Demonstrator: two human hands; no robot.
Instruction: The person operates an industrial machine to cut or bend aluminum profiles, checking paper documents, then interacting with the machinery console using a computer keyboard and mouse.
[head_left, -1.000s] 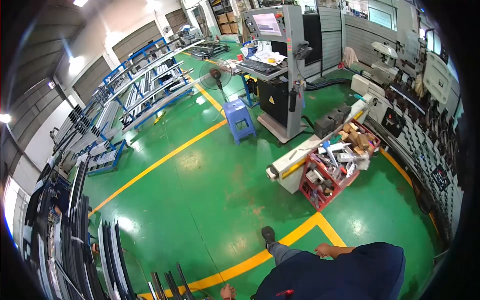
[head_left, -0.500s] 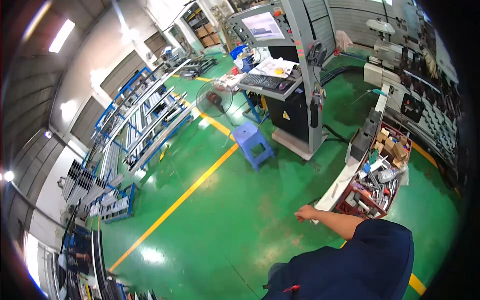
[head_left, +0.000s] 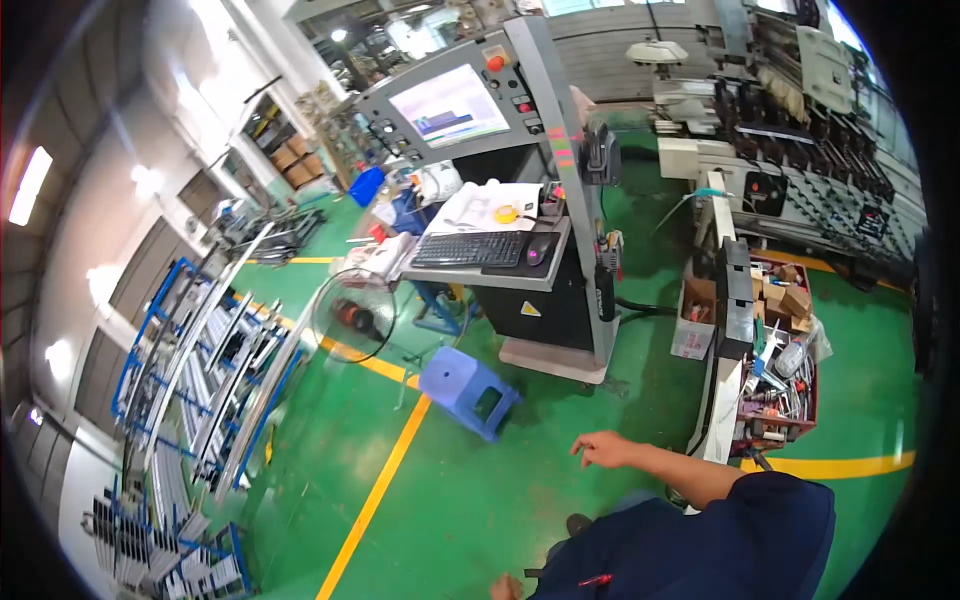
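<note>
Standing beyond right grip: stool

Inside a workshop, on green floor striped with yellow lines! Looking ahead to a control console with its lit screen, left to a blue rack of long metal lengths, right to a crate of tools, with machinery beyond.
</note>
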